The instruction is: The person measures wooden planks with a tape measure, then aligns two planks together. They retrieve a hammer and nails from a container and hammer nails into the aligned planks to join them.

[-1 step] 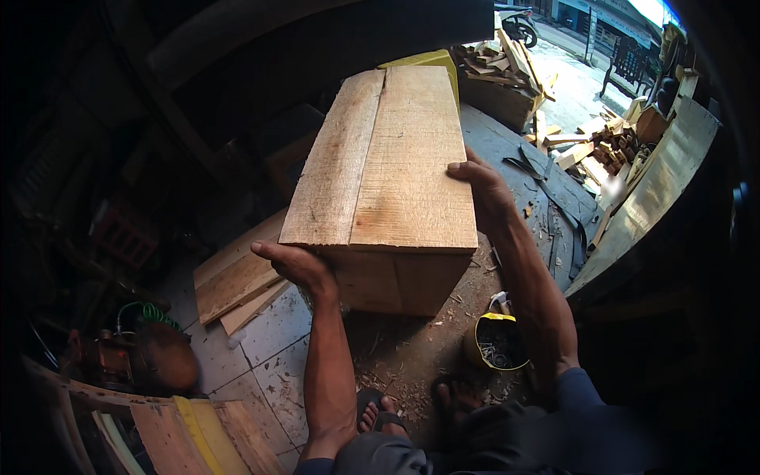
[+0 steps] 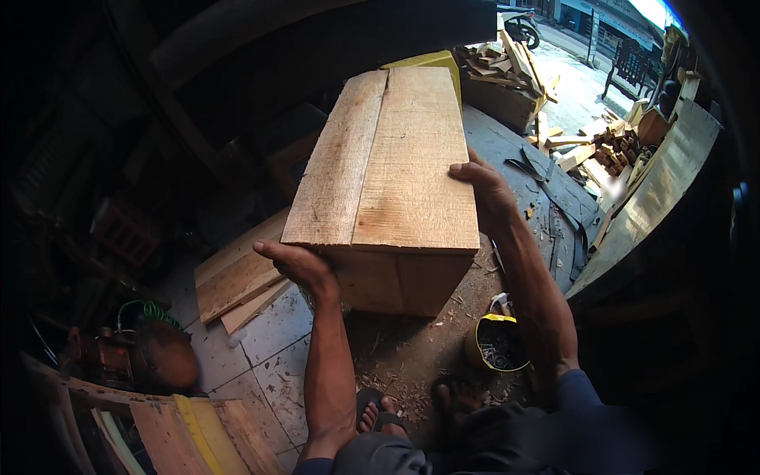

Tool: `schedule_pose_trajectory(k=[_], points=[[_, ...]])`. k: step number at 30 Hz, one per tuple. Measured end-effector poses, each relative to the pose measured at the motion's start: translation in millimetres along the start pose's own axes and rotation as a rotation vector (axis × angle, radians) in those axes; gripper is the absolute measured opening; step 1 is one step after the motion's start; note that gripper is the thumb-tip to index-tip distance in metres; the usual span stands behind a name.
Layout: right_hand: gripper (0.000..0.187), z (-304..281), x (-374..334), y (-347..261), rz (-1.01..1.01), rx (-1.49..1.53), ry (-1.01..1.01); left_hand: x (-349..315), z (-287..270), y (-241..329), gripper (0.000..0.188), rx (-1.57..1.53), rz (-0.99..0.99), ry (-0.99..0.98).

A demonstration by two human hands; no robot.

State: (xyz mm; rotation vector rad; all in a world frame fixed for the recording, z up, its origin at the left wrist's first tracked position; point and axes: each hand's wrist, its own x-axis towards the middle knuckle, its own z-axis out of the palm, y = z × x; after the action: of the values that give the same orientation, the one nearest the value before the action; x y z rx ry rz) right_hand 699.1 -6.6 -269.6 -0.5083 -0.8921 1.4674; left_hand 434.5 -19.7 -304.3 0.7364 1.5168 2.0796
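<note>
A pale wooden box (image 2: 412, 158) fills the middle of the view, its top made of two boards with a narrow seam between them. My left hand (image 2: 305, 267) grips its near left corner from below, the thumb along the top's edge. On the right side my right hand (image 2: 484, 186) clasps the box, thumb over the top edge and the other fingers hidden behind the side wall. The box's near face is in shadow. Behind its far end shows part of something yellow (image 2: 443, 59).
Loose boards (image 2: 237, 277) lie on the tiled floor to the left. A yellow-rimmed bucket of nails (image 2: 499, 344) stands near my feet among wood shavings. Dark straps (image 2: 546, 186) lie on a grey sheet at right; scrap wood (image 2: 609, 150) is heaped beyond. A machine (image 2: 134, 356) sits lower left.
</note>
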Motion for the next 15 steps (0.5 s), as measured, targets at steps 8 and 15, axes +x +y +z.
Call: schedule_pose_trajectory(k=[8, 15], points=[[0.089, 32, -49, -22, 0.158, -0.394, 0.312, 13, -28, -2, 0.078, -0.083, 0.247, -0.322], [0.064, -2, -89, 43, 0.275, -0.062, 0.391, 6, -23, -17, 0.075, 0.072, 0.279, -0.363]])
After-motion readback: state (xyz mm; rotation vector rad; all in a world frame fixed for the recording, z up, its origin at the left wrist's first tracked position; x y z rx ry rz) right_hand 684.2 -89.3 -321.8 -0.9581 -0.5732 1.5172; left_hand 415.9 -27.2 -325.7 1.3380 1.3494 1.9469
